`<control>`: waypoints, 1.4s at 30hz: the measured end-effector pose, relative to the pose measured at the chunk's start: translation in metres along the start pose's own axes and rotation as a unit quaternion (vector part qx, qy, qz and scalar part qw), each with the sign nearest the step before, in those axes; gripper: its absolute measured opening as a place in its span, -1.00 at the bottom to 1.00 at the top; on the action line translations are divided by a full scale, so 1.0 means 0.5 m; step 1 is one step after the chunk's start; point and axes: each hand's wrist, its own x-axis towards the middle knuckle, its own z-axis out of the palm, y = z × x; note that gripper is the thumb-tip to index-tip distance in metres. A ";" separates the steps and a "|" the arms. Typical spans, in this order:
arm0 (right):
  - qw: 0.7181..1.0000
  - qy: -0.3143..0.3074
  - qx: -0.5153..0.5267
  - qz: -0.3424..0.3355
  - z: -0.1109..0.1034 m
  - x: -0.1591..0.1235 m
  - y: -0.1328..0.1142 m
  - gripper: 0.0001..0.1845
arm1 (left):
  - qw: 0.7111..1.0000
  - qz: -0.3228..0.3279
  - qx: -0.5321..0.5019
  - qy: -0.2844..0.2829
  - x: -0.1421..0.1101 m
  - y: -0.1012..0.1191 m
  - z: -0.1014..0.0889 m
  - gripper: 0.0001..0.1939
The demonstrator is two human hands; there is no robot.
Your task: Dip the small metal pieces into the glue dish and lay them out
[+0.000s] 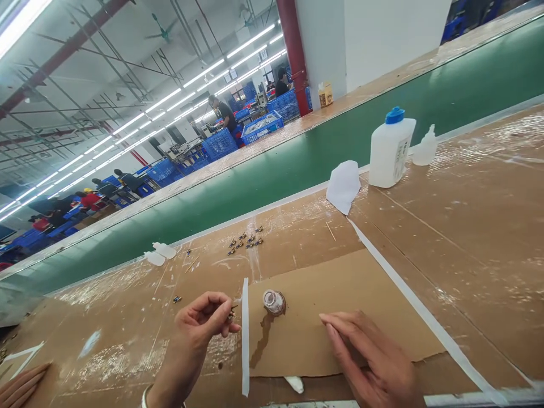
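My left hand (202, 326) is closed in a pinch around a small dark and gold metal part (232, 313), mostly covered by the fingertips. It hovers left of a cardboard sheet (323, 283) edged with white tape. On that sheet stands a small clear cup (273, 301), with a wet brown stain around it and trailing toward me. My right hand (369, 354) is over the cardboard, right of the cup, thumb and fingers pressed together. Whatever they may hold is too small to make out. Several small dark and gold metal parts (246, 242) lie in a group beyond the cardboard.
A white bottle with a blue cap (391, 150), a small squeeze bottle (425, 147) and white paper (344, 186) stand back right. Two small bottles (159, 254) lie back left. A green conveyor belt (263, 181) runs behind. Another person's hand (23, 388) rests lower left.
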 end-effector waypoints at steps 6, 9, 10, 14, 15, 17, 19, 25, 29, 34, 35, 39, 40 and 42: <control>1.000 0.010 0.013 0.011 0.003 0.000 -0.002 -0.78 | 0.998 0.009 0.056 -0.019 0.011 0.026 0.033 -0.63; 0.999 0.022 0.021 0.018 0.002 -0.001 -0.004 -0.77 | 0.989 0.032 0.133 -0.046 0.020 0.031 0.043 -0.62; 0.999 0.024 0.023 0.020 0.002 -0.001 -0.004 -0.77 | 0.983 0.053 0.171 -0.052 0.023 0.030 0.046 -0.64; 0.999 0.029 0.028 0.025 0.003 0.001 -0.006 -0.77 | 0.924 0.204 0.316 -0.068 0.033 0.029 0.061 -0.80; 0.999 0.032 0.030 0.027 0.003 0.001 -0.007 -0.77 | 0.907 0.241 0.339 -0.069 0.035 0.030 0.065 -0.83; 0.998 0.037 0.035 0.030 0.003 0.002 -0.006 -0.76 | 0.875 0.298 0.375 -0.068 0.038 0.033 0.073 -0.87; 0.998 0.041 0.037 0.033 0.003 0.003 -0.006 -0.76 | 0.852 0.329 0.402 -0.070 0.042 0.036 0.078 -0.89; 0.997 0.061 0.039 0.041 0.001 0.003 -0.008 -0.75 | 0.839 0.322 0.432 -0.075 0.054 0.037 0.084 -0.89; 0.996 0.064 0.039 0.043 0.002 0.003 -0.007 -0.76 | 0.835 0.321 0.440 -0.078 0.057 0.036 0.085 -0.92; 0.996 0.058 0.050 0.052 0.004 0.002 -0.007 -0.76 | 0.824 0.333 0.451 -0.076 0.058 0.035 0.086 -0.93; 0.996 0.058 0.051 0.052 0.004 0.002 -0.007 -0.76 | 0.822 0.337 0.454 -0.075 0.058 0.034 0.086 -0.94; 0.996 0.058 0.051 0.054 0.003 0.002 -0.008 -0.75 | 0.814 0.347 0.458 -0.079 0.059 0.033 0.089 -0.94; 0.996 0.059 0.049 0.053 0.002 0.002 -0.008 -0.76 | 0.813 0.349 0.460 -0.079 0.059 0.034 0.091 -0.94; 0.996 0.061 0.045 0.051 0.002 0.003 -0.009 -0.76 | 0.812 0.354 0.458 -0.080 0.058 0.040 0.094 -0.93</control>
